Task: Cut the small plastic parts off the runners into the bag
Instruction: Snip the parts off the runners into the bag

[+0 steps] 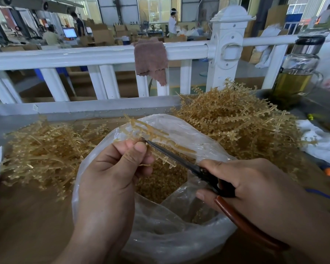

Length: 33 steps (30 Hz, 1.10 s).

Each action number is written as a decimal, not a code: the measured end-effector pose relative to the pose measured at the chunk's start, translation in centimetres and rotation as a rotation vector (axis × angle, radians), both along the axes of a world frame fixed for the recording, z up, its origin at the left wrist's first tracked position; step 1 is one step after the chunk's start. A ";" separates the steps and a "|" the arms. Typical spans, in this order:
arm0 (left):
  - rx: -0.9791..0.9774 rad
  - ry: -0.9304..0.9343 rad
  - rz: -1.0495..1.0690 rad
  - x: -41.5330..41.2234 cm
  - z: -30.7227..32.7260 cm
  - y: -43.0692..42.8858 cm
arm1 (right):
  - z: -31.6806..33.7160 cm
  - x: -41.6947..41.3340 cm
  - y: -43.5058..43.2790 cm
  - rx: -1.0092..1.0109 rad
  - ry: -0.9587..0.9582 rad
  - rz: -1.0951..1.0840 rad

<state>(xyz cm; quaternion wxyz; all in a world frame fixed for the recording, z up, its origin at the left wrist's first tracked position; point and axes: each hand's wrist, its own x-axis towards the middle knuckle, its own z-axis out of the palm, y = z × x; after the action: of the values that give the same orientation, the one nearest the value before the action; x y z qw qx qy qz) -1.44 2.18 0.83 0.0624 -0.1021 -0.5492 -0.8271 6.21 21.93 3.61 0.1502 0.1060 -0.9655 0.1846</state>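
Observation:
My left hand [114, 168] pinches an amber plastic runner [151, 133] with small parts along it, held over the open mouth of a clear plastic bag [171, 231]. My right hand [251, 189] grips scissors [181, 161] with dark blades and a reddish-brown handle. The blades lie along the runner's lower branch, tips close to my left thumb. Inside the bag lies a heap of cut amber parts [162, 181].
A pile of runners [236, 119] rises at the right behind the bag, another pile [38, 151] lies at the left. A white railing [95, 54] with a brown cloth [151, 60] stands behind the table. A glass bottle [297, 73] stands at far right.

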 end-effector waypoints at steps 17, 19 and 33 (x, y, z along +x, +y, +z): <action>-0.121 0.067 0.061 -0.8 -0.8 -0.4 | 0.0 0.0 0.0 0.043 -0.073 0.016; -0.152 0.084 0.081 -0.8 -0.9 -0.4 | 0.1 0.0 0.1 0.034 -0.067 0.013; -0.223 0.164 0.121 -0.5 -1.4 -0.4 | -0.2 -0.2 0.1 -0.005 -0.126 -0.015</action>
<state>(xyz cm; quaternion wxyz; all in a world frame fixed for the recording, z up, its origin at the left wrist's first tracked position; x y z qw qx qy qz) -1.95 1.83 -0.53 0.1453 -0.1424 -0.6358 -0.7446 6.05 22.02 3.37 0.0908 0.0866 -0.9733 0.1921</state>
